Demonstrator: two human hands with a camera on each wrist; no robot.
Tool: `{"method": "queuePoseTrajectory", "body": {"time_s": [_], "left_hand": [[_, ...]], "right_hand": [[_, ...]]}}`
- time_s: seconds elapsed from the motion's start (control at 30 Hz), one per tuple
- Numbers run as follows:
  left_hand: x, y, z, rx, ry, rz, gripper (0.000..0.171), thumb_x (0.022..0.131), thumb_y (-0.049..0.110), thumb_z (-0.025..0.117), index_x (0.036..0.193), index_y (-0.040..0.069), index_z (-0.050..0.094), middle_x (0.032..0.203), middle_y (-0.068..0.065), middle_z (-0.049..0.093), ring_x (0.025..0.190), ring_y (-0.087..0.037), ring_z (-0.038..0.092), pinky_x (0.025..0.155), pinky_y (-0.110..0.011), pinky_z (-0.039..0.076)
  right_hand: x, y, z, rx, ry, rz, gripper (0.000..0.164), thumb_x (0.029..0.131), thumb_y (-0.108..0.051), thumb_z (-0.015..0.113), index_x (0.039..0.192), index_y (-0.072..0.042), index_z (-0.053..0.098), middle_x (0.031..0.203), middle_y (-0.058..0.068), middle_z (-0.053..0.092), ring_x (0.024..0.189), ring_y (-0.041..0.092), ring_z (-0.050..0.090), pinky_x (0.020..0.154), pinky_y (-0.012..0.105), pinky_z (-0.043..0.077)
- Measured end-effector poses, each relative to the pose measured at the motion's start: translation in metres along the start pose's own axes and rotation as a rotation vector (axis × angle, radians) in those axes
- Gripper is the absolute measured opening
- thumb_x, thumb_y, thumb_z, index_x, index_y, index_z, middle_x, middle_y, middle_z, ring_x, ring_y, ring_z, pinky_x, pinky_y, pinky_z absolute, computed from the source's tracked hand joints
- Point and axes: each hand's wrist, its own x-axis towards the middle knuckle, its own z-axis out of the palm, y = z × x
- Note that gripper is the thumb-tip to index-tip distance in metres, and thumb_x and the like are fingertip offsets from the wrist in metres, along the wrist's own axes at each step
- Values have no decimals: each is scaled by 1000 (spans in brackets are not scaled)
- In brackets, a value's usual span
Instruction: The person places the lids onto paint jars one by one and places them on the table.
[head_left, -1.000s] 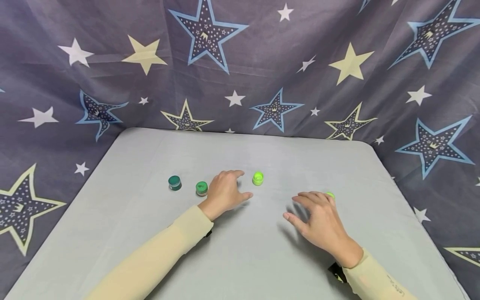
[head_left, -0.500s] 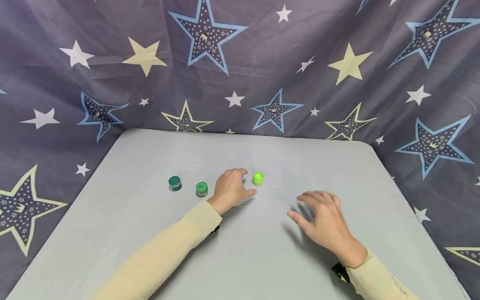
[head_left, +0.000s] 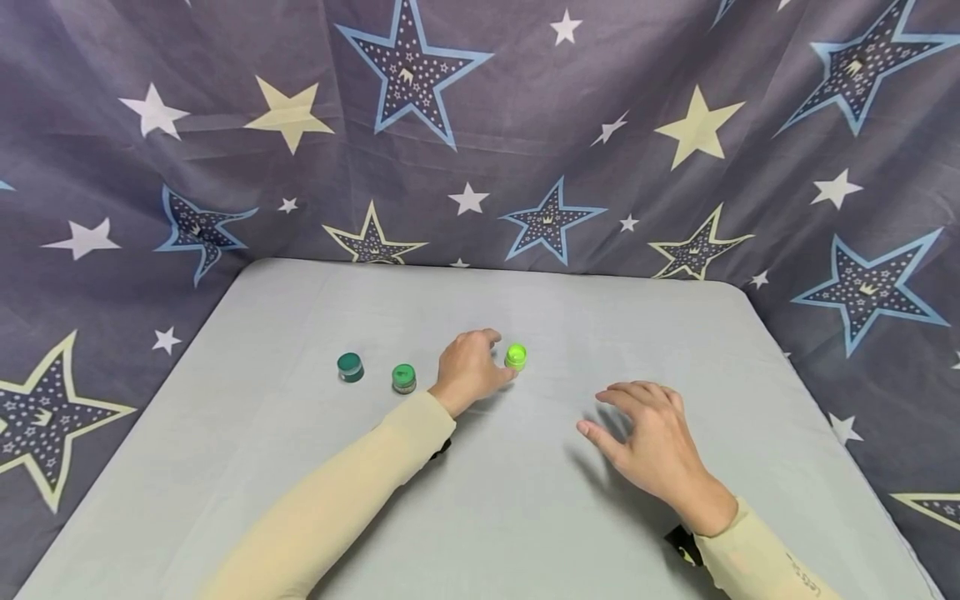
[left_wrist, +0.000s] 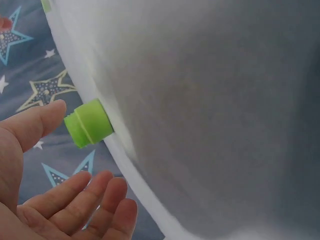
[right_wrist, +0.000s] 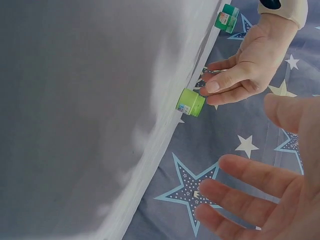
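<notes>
A small lime-green jar (head_left: 516,357) stands upright on the table, its lid off and its threaded rim showing in the left wrist view. My left hand (head_left: 467,371) is beside it, thumb and fingers spread around the near side. In the left wrist view a gap shows between the fingers and the jar (left_wrist: 90,123); whether the thumb touches it I cannot tell. My right hand (head_left: 651,442) hovers to the right, fingers loosely bent, holding nothing. From the right wrist, the lime jar (right_wrist: 191,102) appears beside the left hand's fingertips (right_wrist: 212,87).
Two lidded jars stand left of the left hand: a green-topped one (head_left: 403,378) and a dark teal-topped one (head_left: 350,367). The pale grey table (head_left: 525,517) backs onto a dark star-printed cloth (head_left: 480,108).
My left hand has moved right, away from the green-topped jar and up to the lime jar. My right hand shifted slightly right, and the lime-green thing behind it is now hidden.
</notes>
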Motion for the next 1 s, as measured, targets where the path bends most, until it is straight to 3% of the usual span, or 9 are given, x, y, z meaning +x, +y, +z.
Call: {"method": "queuePoseTrajectory", "body": {"time_s": [0.5,0.73,0.83,1.0], "left_hand": [[11,5,9,4,-57,-74,62,78,32,91,131,10,70,127,-7,70,122,-29,62,97,-44,51],[14,8,13,-1,-81,-79,61,78,29,91,131,8,69,130,-8,69,123,-29,61,100,-44,49],[14,8,14,5,-75,-65,54,78,27,91,125,9,73,123,-7,71,117,-27,64,97,-43,50],[15,7,16,10,-62,-41,27,79,25,90,100,14,79,99,-1,74,93,-21,66,85,-40,51]], "right_hand": [[1,0,-1,4,7,14,40,79,-40,86,102,-8,76,108,9,74,108,35,63,93,53,37],[1,0,-1,7,4,18,40,79,-40,86,101,-8,76,108,9,74,108,35,63,94,53,37],[1,0,-1,9,2,17,39,79,-40,86,101,-8,76,108,9,74,108,35,63,94,54,37],[1,-1,-1,9,0,21,39,79,-40,86,101,-9,76,108,8,74,108,35,63,94,54,36]]}}
